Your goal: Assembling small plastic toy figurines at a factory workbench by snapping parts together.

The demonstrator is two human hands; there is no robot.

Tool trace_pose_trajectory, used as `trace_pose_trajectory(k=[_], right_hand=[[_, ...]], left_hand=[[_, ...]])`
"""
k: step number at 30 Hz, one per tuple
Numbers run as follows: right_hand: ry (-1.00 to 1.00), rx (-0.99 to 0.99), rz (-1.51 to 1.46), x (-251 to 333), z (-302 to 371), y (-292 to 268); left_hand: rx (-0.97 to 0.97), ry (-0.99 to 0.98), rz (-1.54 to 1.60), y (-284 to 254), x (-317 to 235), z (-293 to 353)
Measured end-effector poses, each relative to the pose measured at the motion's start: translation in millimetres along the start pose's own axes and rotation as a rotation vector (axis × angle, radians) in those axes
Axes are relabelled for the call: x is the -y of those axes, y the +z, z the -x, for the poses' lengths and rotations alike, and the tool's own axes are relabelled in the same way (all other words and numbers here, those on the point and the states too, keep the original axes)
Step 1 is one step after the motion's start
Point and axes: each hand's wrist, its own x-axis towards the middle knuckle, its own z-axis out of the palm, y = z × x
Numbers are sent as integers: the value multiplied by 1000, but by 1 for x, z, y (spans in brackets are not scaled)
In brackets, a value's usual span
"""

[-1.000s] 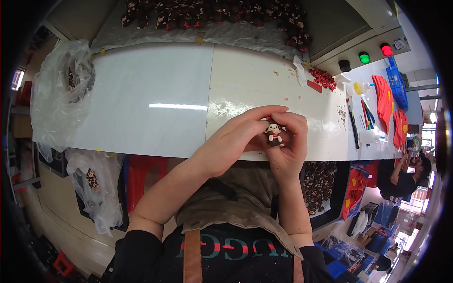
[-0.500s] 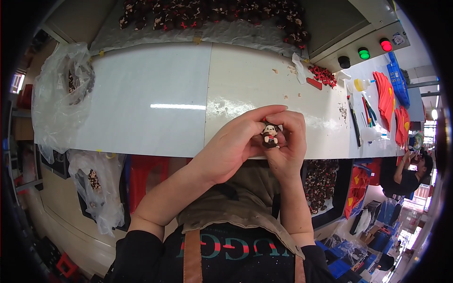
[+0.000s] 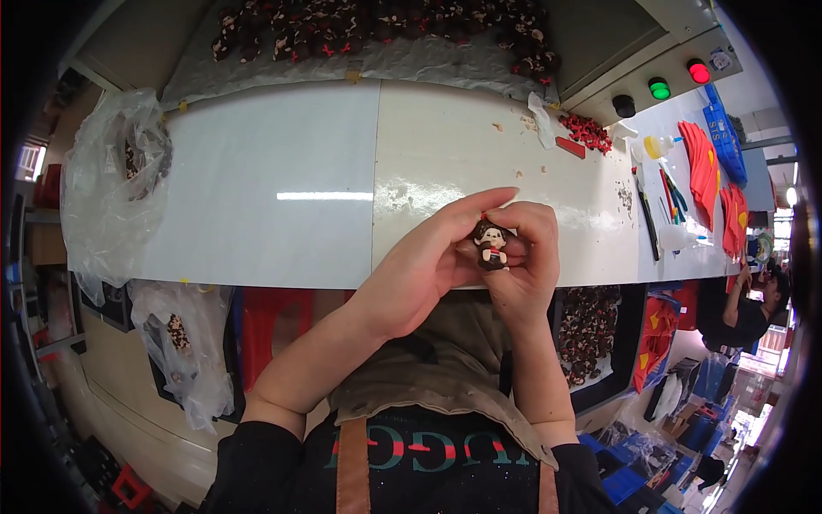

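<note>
Just above the table's near edge, a small dark brown figurine [image 3: 492, 245] with a cream face and a red band across its body is held upright between both hands. My left hand [image 3: 431, 257] is closed around its left side, with the fingers behind it and one finger reaching over the top. My right hand [image 3: 536, 261] grips the right side, its thumb below the figurine and its fingers curled at the head. A bit of red shows at the top of the head, partly hidden by fingertips.
On the white table [image 3: 257, 154], small red pieces [image 3: 586, 133] lie in a pile beside a red strip [image 3: 571, 147]. Further right are a glue bottle [image 3: 658, 147], pliers [image 3: 678, 204] and red cloths [image 3: 699, 171]. Similar figurines [image 3: 385, 21] crowd the back; a plastic bag [image 3: 111, 188] lies left.
The figurine has turned slightly, and a little more of its head shows between the fingers. Both hands keep their hold. The whole view has shifted a little.
</note>
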Motion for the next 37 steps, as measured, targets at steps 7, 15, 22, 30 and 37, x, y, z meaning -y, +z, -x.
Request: trace_pose_trajectory(k=[7, 15, 22, 30, 37], right_hand=[[-68, -19, -21, 9, -21, -40], [351, 288, -425, 45, -43, -118], [250, 544, -305, 57, -68, -137], [205, 723, -75, 72, -75, -156], [58, 697, 116, 72, -69, -143]], left_hand=[[-29, 190, -353, 44, 14, -7], [-91, 270, -664, 89, -4, -3], [-104, 330, -1020, 102, -8, 8], [-85, 257, -1165, 125, -19, 6], [-52, 256, -1258, 122, -17, -1]])
